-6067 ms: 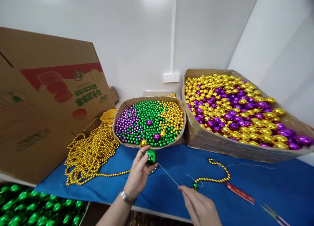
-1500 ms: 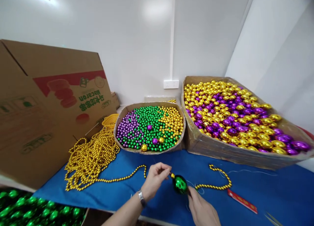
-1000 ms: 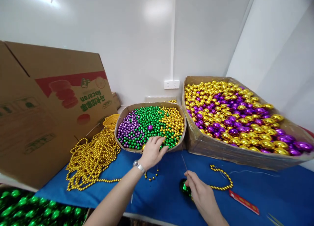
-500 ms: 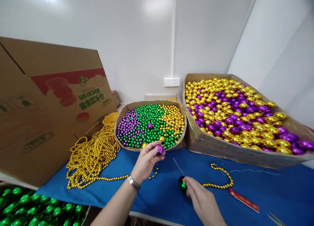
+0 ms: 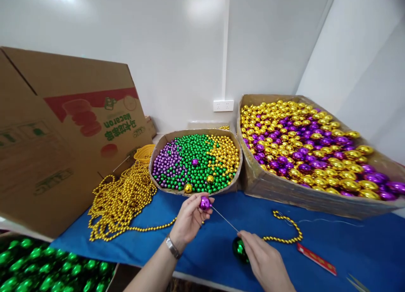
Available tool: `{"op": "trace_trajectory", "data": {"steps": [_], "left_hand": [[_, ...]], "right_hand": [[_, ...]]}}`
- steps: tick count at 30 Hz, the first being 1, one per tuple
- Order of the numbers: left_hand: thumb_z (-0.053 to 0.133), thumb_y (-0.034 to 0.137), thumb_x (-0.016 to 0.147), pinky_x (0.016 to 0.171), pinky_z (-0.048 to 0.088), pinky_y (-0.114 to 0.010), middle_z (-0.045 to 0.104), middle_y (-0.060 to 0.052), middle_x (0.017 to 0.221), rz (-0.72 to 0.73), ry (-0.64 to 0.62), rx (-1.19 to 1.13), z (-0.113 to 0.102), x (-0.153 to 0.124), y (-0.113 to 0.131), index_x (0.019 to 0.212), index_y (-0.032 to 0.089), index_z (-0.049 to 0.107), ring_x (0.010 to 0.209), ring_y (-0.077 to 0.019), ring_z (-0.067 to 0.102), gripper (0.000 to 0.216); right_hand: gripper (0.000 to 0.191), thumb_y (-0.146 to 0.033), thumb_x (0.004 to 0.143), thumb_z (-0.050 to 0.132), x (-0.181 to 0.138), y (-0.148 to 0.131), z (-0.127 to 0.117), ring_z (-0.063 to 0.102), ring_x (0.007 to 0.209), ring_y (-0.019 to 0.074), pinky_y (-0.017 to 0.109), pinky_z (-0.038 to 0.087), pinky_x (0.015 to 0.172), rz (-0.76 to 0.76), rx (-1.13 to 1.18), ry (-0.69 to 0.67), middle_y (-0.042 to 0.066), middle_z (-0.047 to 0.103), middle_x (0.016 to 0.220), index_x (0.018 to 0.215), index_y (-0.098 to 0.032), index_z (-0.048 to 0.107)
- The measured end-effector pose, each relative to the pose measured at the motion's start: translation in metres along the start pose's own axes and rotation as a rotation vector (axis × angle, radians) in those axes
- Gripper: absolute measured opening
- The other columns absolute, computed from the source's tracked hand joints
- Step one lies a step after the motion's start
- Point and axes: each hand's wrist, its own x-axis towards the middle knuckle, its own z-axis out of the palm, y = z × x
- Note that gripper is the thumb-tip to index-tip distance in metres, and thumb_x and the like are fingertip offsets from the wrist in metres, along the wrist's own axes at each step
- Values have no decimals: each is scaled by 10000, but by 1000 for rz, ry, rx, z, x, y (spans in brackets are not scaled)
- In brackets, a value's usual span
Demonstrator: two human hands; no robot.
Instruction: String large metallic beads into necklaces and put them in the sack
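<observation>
Between the fingertips of my left hand (image 5: 190,214) is a shiny purple bead (image 5: 205,203). My right hand (image 5: 264,258) pinches a thin needle (image 5: 225,218), whose tip reaches the right side of the purple bead. A large green bead (image 5: 239,250) hangs beside my right fingers, partly covered by them. From behind that hand a strand of small gold beads (image 5: 286,240) curls to the right on the blue cloth. Just beyond my left hand stands a cardboard tray (image 5: 153,174) of small purple, green and gold beads.
On the right stands a big carton (image 5: 284,193) of gold and purple beads. Gold bead strings (image 5: 123,203) lie heaped at left beside a tall cardboard box (image 5: 79,157). A red packet (image 5: 317,259) and tweezers (image 5: 357,283) lie at right. Green beads (image 5: 47,266) fill a box at lower left.
The purple bead in my left hand has come down slightly, and the needle tip now meets it where before there was a gap. The green bead shows more fully.
</observation>
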Motion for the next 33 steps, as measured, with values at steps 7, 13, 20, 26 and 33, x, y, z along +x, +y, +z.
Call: {"op": "trace_trajectory", "data": {"steps": [7,13,20,26,33], "left_hand": [[638,323,791,551,449,-224,675,-151,952,2,-4,61,-1,-1,2,1006,101,651,647,-138,616,309],[683,318,753,593,464,-229,677,-121,960,61,-49,380,3,-6,-6,1040,145,668,734,-162,600,335],[718,294,718,604,469,-230,674,-104,938,18,-99,362,3,-10,-11,1070,162,660,730,-159,610,380],[723,311,716,571,454,-221,669,-115,926,-78,-103,240,0,-9,-13,1058,146,658,660,-135,615,385],[730,302,705,596,467,-231,661,-83,905,1,-118,406,2,-10,-13,1056,154,654,695,-136,600,389]], "right_hand": [[351,-241,951,286,-1,-1,1,684,705,141,216,540,635,3,16,-18,44,713,824,1008,-214,631],[380,-241,957,265,0,-4,3,675,640,149,217,510,569,-38,-115,16,52,703,750,1004,-200,639],[349,-227,953,280,0,-4,1,688,709,147,227,540,655,-40,-3,-8,42,719,824,999,-205,626],[357,-245,962,277,0,-6,1,689,750,136,207,543,685,-28,85,-35,39,722,842,988,-207,631],[362,-245,960,281,-2,-7,7,683,700,151,223,537,623,-22,49,14,54,710,793,1001,-203,638]]}}
